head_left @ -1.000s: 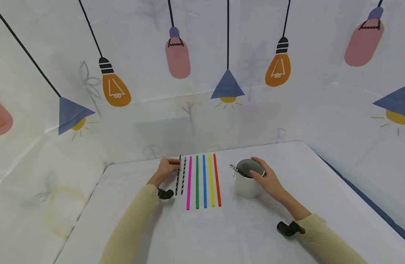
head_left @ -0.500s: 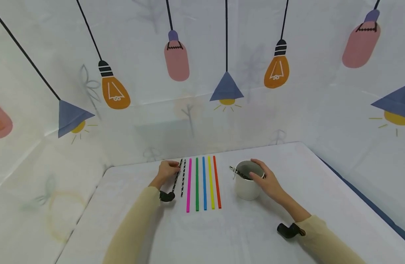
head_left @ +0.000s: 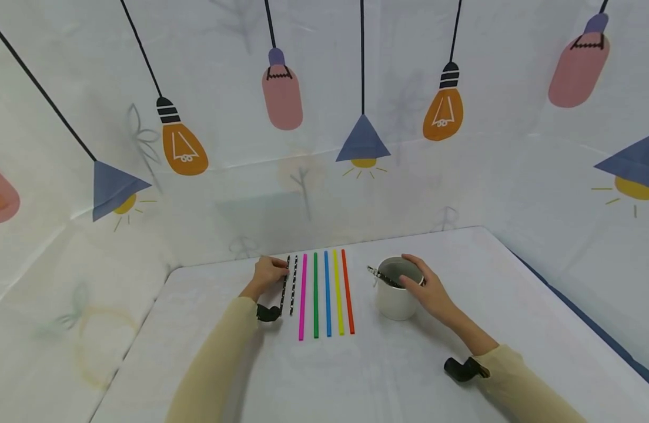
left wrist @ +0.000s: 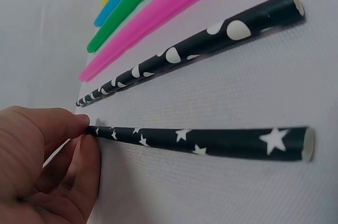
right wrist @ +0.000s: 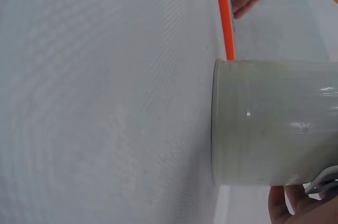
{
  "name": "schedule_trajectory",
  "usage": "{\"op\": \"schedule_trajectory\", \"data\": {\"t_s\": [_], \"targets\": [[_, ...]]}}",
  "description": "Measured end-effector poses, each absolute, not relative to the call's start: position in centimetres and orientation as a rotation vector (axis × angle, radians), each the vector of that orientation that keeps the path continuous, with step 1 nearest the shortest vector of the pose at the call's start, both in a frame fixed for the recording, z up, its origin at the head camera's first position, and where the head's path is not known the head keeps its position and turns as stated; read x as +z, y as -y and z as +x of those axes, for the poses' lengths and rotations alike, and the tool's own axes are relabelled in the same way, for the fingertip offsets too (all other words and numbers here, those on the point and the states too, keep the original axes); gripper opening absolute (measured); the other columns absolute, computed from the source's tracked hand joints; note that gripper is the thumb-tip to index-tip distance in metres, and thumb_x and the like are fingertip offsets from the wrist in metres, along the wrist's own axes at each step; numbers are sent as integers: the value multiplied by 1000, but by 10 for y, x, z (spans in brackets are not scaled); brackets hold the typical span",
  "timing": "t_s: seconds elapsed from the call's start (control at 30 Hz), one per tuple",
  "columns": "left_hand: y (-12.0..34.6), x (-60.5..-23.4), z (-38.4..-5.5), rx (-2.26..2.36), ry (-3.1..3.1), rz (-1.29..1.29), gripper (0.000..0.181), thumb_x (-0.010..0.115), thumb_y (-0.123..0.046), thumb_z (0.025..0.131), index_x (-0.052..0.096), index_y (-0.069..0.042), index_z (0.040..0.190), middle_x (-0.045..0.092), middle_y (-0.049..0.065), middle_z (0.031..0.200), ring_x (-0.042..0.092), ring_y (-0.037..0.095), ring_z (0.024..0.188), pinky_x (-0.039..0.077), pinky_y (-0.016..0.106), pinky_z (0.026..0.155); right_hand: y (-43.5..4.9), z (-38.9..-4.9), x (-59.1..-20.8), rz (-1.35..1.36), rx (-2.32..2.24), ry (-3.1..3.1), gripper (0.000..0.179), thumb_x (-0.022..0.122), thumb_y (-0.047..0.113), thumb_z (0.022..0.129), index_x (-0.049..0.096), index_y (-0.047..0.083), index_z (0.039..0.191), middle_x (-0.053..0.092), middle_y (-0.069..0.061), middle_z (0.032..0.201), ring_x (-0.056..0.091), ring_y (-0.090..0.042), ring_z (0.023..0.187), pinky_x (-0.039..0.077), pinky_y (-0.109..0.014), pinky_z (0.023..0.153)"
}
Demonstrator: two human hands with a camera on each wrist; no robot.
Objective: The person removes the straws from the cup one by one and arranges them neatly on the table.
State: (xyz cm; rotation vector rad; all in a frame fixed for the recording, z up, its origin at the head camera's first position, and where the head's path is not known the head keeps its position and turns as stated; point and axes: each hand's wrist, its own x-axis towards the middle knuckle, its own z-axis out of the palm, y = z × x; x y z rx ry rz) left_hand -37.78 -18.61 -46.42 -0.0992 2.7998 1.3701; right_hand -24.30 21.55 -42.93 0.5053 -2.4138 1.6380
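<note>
My left hand point(head_left: 266, 275) pinches the far end of a black paper straw with white stars point(left wrist: 227, 143), between thumb and fingertips. Beside it lies a second black straw, with white dots point(left wrist: 200, 42), apart from the hand. In the head view my right hand point(head_left: 431, 294) grips a white cup point(head_left: 393, 305) by its rim, thumb near the opening and fingers round the far side. A black-and-white patterned straw point(head_left: 378, 273) leans in the cup, its end poking over the left rim. The right wrist view shows the cup's smooth wall point(right wrist: 274, 123) close up, with some fingers hidden.
Pink point(head_left: 303, 299), green point(head_left: 316, 296), blue point(head_left: 327, 294), yellow point(head_left: 338, 294) and red point(head_left: 348, 294) straws lie in a row between the dotted straw and the cup. A white cloth point(head_left: 324, 382) covers the table; a printed sheet point(head_left: 240, 194) hangs behind.
The star straw's near end swung left, then came back, so it now lies roughly alongside the dotted one. My right hand and the cup have stayed in place.
</note>
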Motion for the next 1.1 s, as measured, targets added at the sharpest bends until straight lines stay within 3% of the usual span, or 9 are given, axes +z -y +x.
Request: {"op": "schedule_trajectory", "data": {"t_s": [0.23,0.47,0.83,1.1], "targets": [[184,-463,-376,1353,-2807,-113,25,73,-9,85,72,0,109,68,16,108,64,21,87,52,31,71,-210,-231,-412,510,1596,2434,51,55,10,98,37,-4,143,44,-29,137,44,-43,121,44,-46,89],[182,-462,-375,1338,-2805,-110,25,73,-9,86,72,0,109,69,15,108,63,19,86,52,30,72,-220,-248,-440,480,1620,2409,54,58,16,98,37,7,147,44,-20,141,41,-37,127,37,-57,96],[190,-465,-377,1306,-2765,-45,27,75,-11,84,72,-2,109,69,11,104,61,18,83,50,28,70,-208,-226,-410,469,1585,2445,51,56,11,98,38,-3,144,45,-27,138,45,-39,122,43,-43,91],[193,-464,-376,1304,-2757,-40,30,72,-13,87,70,-1,114,67,13,110,60,21,91,51,35,80,-207,-228,-408,464,1604,2437,51,56,12,98,39,-3,143,45,-26,138,45,-38,121,43,-45,91]]}}
